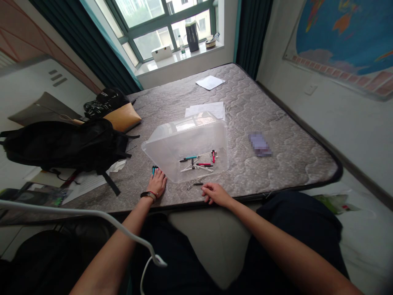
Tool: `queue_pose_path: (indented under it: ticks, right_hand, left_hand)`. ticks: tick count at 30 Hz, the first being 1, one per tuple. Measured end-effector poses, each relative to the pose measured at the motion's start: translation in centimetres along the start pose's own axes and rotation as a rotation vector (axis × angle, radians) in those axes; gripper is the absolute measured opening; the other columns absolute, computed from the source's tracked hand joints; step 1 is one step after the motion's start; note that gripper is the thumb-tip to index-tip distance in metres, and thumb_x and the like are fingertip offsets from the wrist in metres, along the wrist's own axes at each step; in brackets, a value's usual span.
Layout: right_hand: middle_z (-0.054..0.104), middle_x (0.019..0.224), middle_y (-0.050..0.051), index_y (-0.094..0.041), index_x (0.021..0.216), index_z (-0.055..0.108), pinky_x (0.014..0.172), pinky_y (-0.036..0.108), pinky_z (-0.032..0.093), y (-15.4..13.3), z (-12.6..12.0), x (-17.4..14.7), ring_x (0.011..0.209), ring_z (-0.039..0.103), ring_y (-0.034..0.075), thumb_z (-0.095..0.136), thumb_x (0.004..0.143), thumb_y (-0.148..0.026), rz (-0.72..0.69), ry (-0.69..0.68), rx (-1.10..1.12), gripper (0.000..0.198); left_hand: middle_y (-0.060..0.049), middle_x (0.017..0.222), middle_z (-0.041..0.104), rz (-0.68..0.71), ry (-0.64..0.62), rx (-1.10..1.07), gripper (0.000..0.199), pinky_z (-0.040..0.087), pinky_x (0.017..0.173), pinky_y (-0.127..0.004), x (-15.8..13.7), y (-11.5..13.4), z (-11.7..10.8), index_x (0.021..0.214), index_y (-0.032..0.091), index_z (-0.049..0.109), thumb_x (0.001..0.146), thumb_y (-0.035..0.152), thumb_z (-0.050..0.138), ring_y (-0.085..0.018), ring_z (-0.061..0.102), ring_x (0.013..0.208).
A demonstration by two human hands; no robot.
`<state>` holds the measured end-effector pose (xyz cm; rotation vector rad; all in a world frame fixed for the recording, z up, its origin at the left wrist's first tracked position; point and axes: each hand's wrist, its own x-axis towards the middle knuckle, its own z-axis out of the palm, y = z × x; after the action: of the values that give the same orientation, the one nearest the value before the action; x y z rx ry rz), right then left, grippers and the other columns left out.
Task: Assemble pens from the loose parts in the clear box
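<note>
My left hand lies on the mattress to the left of a clear plastic bin, its fingers stretched out. Blue and black pen pieces show at those fingertips. In front of the bin, my right hand has curled fingers, and a short black pen part sticks out at its thumb and forefinger. Inside the bin are several loose pen parts: a blue and black barrel, a red and black one, thin white refills and small metal bits.
On the mattress, paper sheets lie behind the bin and a blurred phone-like object to its right. A black backpack and a tan pouch are at left. A white cable-like bar crosses the lower left foreground.
</note>
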<state>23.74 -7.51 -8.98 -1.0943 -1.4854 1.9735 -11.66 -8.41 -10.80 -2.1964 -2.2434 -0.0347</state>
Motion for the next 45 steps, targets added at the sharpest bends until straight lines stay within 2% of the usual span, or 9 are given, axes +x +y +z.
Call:
queue_pose_path:
  ticks: [13, 18, 22, 26, 30, 35, 39, 42, 45]
  right_hand:
    - [0.067, 0.086, 0.006, -0.015, 0.093, 0.06, 0.039, 0.016, 0.049, 0.3, -0.1, 0.2, 0.056, 0.066, 0.011, 0.053, 0.09, -0.042, 0.004, -0.008, 0.003, 0.028]
    - [0.066, 0.084, 0.006, -0.016, 0.1, 0.06, 0.038, 0.016, 0.048, 0.0, -0.3, 0.3, 0.053, 0.065, 0.011, 0.044, 0.093, -0.053, 0.06, 0.004, 0.104, 0.041]
    - [0.066, 0.082, 0.006, -0.015, 0.099, 0.06, 0.037, 0.016, 0.048, -0.4, -0.2, 0.2, 0.052, 0.064, 0.01, 0.043, 0.094, -0.054, 0.073, 0.016, 0.129, 0.043]
    - [0.065, 0.081, 0.006, -0.014, 0.099, 0.06, 0.037, 0.016, 0.048, -0.3, -0.1, 0.1, 0.051, 0.064, 0.011, 0.044, 0.093, -0.055, 0.054, 0.02, 0.105, 0.044]
    - [0.064, 0.078, 0.004, -0.015, 0.1, 0.059, 0.038, 0.02, 0.051, 0.2, -0.4, -0.1, 0.052, 0.065, 0.013, 0.05, 0.088, -0.058, -0.001, 0.021, 0.106, 0.046]
    - [0.066, 0.073, 0.005, -0.015, 0.092, 0.057, 0.042, 0.024, 0.051, 0.9, -1.2, -0.5, 0.049, 0.063, 0.014, 0.051, 0.084, -0.063, -0.068, 0.135, 0.227, 0.049]
    - [0.064, 0.069, 0.004, -0.018, 0.084, 0.053, 0.042, 0.022, 0.048, 1.0, -2.0, -0.7, 0.048, 0.059, 0.012, 0.044, 0.085, -0.066, -0.126, 0.488, 0.271, 0.048]
    - [0.061, 0.065, 0.003, -0.018, 0.082, 0.052, 0.038, 0.021, 0.044, 0.5, -3.1, -0.8, 0.046, 0.056, 0.012, 0.042, 0.086, -0.064, -0.123, 0.657, 0.151, 0.047]
    - [0.064, 0.069, 0.004, -0.018, 0.082, 0.055, 0.037, 0.021, 0.043, -0.2, -4.7, -0.9, 0.047, 0.055, 0.012, 0.044, 0.086, -0.06, -0.097, 0.666, -0.072, 0.044]
  left_hand:
    - [-0.012, 0.154, 0.033, -0.155, 0.043, -0.181, 0.054, 0.022, 0.116, -0.058, 0.1, 0.3, 0.4, 0.136, 0.013, 0.048, 0.083, 0.016, 0.04, -0.033, 0.017, 0.146]
    - [-0.013, 0.153, 0.034, -0.343, 0.378, -0.45, 0.06, 0.03, 0.116, -0.052, -1.3, 2.4, -0.9, 0.145, 0.016, 0.035, 0.085, 0.014, 0.04, -0.03, 0.026, 0.144]
    - [-0.014, 0.155, 0.028, -0.4, 0.58, -0.419, 0.069, 0.032, 0.115, -0.051, -4.7, 7.6, -2.4, 0.151, 0.02, 0.013, 0.088, 0.014, 0.041, -0.028, 0.026, 0.144]
    - [-0.015, 0.154, 0.027, -0.204, 0.511, -0.427, 0.064, 0.034, 0.114, -0.049, -7.3, 13.2, -3.2, 0.148, 0.02, 0.018, 0.089, 0.014, 0.042, -0.027, 0.026, 0.144]
    - [-0.01, 0.134, 0.053, 0.081, 0.377, -0.533, 0.045, 0.042, 0.107, -0.042, -6.4, 15.8, -2.2, 0.135, 0.022, 0.04, 0.09, 0.015, 0.04, -0.022, 0.048, 0.128]
    - [-0.008, 0.11, 0.063, 0.092, 0.326, -0.549, 0.029, 0.048, 0.095, -0.038, -3.6, 16.7, -0.7, 0.117, 0.022, 0.058, 0.091, 0.021, 0.045, -0.022, 0.058, 0.105]
    - [-0.008, 0.106, 0.062, 0.056, 0.328, -0.516, 0.027, 0.048, 0.092, -0.039, -3.1, 16.9, -0.1, 0.111, 0.024, 0.064, 0.09, 0.025, 0.048, -0.022, 0.057, 0.1]
    - [-0.007, 0.106, 0.061, 0.063, 0.314, -0.517, 0.028, 0.047, 0.091, -0.039, -3.2, 16.8, 0.0, 0.112, 0.025, 0.066, 0.088, 0.026, 0.05, -0.022, 0.056, 0.099]
    - [-0.006, 0.105, 0.06, 0.08, 0.292, -0.523, 0.029, 0.047, 0.091, -0.039, -3.3, 16.6, 0.0, 0.111, 0.027, 0.067, 0.087, 0.025, 0.051, -0.023, 0.056, 0.099]
